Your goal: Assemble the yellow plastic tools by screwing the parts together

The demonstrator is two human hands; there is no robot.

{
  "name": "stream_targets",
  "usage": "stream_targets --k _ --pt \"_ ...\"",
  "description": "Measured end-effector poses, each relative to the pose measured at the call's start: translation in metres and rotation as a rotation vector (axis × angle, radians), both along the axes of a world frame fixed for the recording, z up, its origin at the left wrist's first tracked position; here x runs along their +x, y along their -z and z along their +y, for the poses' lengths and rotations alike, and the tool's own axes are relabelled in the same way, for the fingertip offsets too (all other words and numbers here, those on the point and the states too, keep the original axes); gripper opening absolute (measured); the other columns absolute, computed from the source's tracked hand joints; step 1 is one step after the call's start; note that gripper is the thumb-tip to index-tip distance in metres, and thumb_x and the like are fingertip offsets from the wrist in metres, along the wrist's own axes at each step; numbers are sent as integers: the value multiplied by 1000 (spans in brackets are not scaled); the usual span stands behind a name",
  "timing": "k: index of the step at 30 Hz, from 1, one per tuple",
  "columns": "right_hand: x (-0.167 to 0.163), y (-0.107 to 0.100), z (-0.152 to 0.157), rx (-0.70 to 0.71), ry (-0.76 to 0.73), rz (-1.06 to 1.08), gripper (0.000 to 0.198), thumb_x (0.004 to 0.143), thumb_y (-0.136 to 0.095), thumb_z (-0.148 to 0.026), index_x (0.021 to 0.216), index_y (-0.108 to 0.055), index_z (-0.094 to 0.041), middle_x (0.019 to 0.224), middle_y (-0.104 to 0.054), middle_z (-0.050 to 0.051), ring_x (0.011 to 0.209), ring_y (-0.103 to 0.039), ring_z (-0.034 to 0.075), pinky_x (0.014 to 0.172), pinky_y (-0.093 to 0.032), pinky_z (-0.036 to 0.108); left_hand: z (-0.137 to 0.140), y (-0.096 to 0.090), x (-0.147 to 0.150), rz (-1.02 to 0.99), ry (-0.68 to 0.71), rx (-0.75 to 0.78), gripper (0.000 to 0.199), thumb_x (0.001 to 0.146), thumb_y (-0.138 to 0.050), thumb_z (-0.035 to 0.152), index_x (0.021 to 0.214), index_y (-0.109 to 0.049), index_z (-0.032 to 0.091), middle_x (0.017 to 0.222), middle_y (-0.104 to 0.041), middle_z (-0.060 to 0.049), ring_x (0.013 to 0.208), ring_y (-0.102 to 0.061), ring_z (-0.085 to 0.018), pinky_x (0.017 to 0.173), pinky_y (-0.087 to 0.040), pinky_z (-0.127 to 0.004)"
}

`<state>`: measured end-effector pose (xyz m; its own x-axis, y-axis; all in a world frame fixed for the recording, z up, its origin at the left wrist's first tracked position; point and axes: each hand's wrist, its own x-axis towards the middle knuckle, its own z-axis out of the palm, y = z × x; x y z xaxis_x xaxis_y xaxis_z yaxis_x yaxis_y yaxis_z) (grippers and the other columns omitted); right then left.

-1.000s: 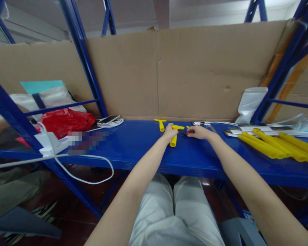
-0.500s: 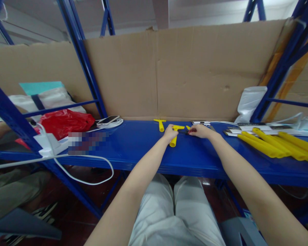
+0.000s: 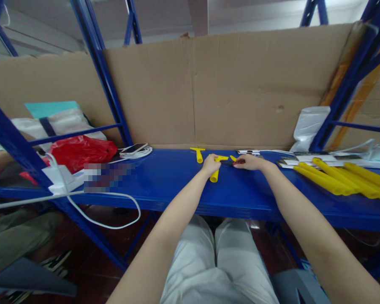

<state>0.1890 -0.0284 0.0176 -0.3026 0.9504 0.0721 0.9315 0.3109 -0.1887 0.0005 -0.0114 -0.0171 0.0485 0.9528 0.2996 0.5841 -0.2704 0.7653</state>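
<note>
My left hand (image 3: 210, 163) is closed around a yellow T-shaped handle (image 3: 214, 175) above the blue shelf, its crossbar jutting right from my fingers and its open tube end pointing down towards me. Just right of it, my right hand (image 3: 249, 162) is closed on a small dark tool (image 3: 231, 164) with a reddish part at the fingers; its exact kind is too small to tell. A little yellow piece (image 3: 233, 158) shows beside those fingertips. Behind my left hand, a second yellow T-shaped handle (image 3: 199, 155) rests on the shelf, touched by neither hand.
Several yellow tubes (image 3: 324, 179) lie at the right over flat packs. A blue shelf (image 3: 174, 181) is backed by cardboard (image 3: 240, 93). Leftward are a phone (image 3: 134, 148), coiled white cable, a red bag (image 3: 82, 147) and a power strip. Another person's arm (image 3: 0, 164) shows far left.
</note>
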Motion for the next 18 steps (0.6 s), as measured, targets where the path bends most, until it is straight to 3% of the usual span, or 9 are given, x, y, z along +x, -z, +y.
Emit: stream_targets --k 3,10,18 --pt "3 -4 -1 22 78 -7 35 85 -52 -40 103 -69 -16 103 -70 10 90 -65 21 74 -48 26 -1 -1 -1 54 5 26 36 72 -58 7 107 -64 12 117 -64 -12 107 -60 -20 93 -43 -27" --pt "29 -4 10 129 354 -20 33 85 -49 -31 104 -68 -13 106 -69 14 100 -63 24 83 -47 29 -8 -7 -2 124 -11 135 27 74 -56 7 96 -69 17 108 -69 -7 104 -60 -19 95 -43 -27" --pt "50 7 47 194 598 50 58 80 -50 -30 135 -47 -10 129 -53 23 120 -50 34 92 -43 44 -16 -12 -4 85 -33 151 23 76 -55 6 86 -71 20 101 -71 -4 97 -63 -19 92 -45 -28"
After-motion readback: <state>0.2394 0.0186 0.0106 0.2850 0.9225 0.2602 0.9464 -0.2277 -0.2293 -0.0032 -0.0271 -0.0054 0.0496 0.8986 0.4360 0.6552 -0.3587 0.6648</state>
